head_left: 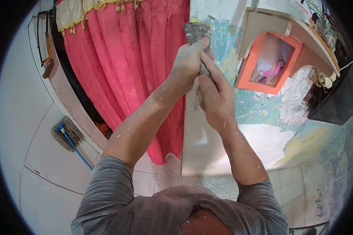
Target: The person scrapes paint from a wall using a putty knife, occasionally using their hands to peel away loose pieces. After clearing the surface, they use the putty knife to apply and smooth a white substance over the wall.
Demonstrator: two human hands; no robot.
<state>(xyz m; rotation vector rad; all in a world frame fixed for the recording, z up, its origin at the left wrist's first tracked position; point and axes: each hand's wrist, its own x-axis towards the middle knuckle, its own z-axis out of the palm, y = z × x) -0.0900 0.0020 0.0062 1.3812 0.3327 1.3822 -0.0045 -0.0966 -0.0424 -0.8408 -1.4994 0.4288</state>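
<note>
L hand (188, 58) & R hand (213, 96) both raised, fingers clamped on a scraper (196, 33), blade pressed flat vs the peeling painted wall (262, 113), just beside red curtain (125, 58). Paint flakes on both forearms. Mop (68, 135) on floor.

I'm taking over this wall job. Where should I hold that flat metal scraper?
Probably by its lower handle end, from below: the flat grey metal scraper points its blade up against the painted wall. The left hand and right hand both wrap that end, leaving the blade free.
</note>
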